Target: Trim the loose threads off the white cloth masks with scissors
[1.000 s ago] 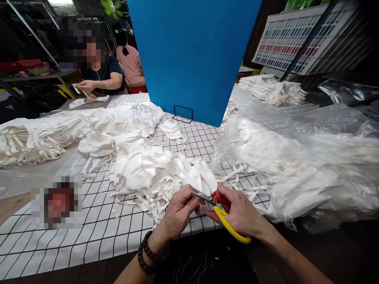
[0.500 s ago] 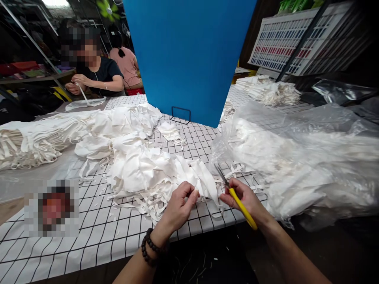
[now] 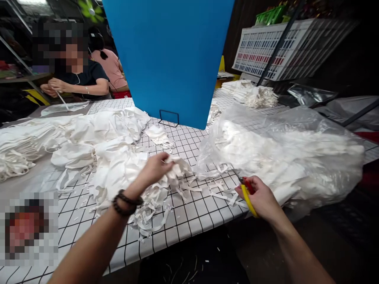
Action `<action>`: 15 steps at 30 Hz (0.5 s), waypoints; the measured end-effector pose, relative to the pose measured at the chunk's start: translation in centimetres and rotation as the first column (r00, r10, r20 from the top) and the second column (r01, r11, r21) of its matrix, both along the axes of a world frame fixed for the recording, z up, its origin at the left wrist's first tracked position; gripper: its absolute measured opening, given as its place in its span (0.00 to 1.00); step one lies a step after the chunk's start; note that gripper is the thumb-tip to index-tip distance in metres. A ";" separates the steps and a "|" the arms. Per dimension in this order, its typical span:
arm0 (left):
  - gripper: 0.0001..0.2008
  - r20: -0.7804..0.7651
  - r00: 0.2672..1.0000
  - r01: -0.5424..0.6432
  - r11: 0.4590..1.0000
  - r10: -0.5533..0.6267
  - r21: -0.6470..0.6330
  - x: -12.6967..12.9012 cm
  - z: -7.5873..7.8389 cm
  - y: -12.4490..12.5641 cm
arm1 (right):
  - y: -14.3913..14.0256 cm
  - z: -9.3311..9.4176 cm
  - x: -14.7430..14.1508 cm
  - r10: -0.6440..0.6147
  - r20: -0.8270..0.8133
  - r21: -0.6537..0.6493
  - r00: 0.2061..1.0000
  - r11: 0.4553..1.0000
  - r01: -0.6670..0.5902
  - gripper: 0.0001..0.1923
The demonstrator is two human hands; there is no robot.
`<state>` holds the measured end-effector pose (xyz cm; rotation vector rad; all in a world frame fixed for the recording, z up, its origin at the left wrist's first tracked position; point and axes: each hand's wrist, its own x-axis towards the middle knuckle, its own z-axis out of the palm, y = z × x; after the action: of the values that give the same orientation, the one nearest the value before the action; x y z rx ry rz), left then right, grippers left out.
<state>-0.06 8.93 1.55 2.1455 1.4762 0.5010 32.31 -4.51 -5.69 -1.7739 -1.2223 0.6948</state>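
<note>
The left hand (image 3: 155, 169) is reaching over the pile of white cloth pieces (image 3: 118, 165) that is lying on the left half of the worktop (image 3: 189, 221). Its fingers are closing around the top fold of one white piece at the right end of the pile, so the grip is nearly closed with the cloth inside it. A dark bead bracelet (image 3: 126, 202) is sitting on this wrist.

The right hand (image 3: 262, 197) is resting near the front edge of the worktop, toward its right side. It is wrapping firmly around the yellow and red handles of the scissors (image 3: 246, 194). The blades are mostly hidden, so I cannot tell if they are open.

Loose white strips (image 3: 216, 189) are lying on the grid-pattern cover between the two hands, and some are touching the right hand. Just behind the right hand, a big clear plastic bag (image 3: 296, 154) full of white cloth is covering the right side of the worktop.

A blue board (image 3: 168, 59) is standing upright at the middle of the worktop. At the far left corner, another person (image 3: 74, 75) is sitting and holding a white strip with both hands.
</note>
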 end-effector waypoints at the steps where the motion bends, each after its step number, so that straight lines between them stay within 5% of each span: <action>1: 0.14 0.026 0.999 -0.045 0.998 0.044 0.035 -1.8 1.3 0.7 | 0.3 0.0 -0.2 -0.006 0.069 -0.024 0.998 1.000 0.007 0.17; 3: 0.17 0.004 0.991 -0.136 0.987 0.136 0.090 -5.2 3.7 2.0 | 1.1 0.4 -1.0 0.032 0.229 -0.098 0.973 0.995 -0.009 0.13; 6: 0.22 -0.226 0.911 -0.280 0.920 0.344 0.274 -9.1 5.9 3.3 | 2.2 1.0 -2.2 0.124 0.414 -0.181 0.902 0.982 -0.052 0.12; 10: 0.22 -0.448 0.768 -0.214 0.843 0.457 0.494 -8.6 5.2 3.2 | 2.7 0.8 -1.8 0.098 0.489 -0.190 0.867 0.982 -0.004 0.11; 12: 0.19 -0.385 0.854 -0.105 0.842 0.349 0.529 -5.2 3.7 1.8 | 2.5 0.6 -0.9 0.036 0.521 -0.174 0.853 0.983 0.064 0.12; 14: 0.12 -0.248 0.968 0.091 0.890 0.025 0.446 -0.1 1.7 0.0 | 2.3 0.5 0.1 -0.038 0.555 -0.140 0.831 0.981 0.138 0.15; 15: 0.12 -0.173 0.965 0.246 0.905 -0.197 0.346 2.7 0.7 -1.0 | 2.1 0.5 0.5 -0.072 0.572 -0.119 0.817 0.978 0.170 0.16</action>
<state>2.68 7.97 2.23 2.6488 1.2565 0.5953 32.83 -2.37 -5.20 -2.2747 -1.4439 0.1868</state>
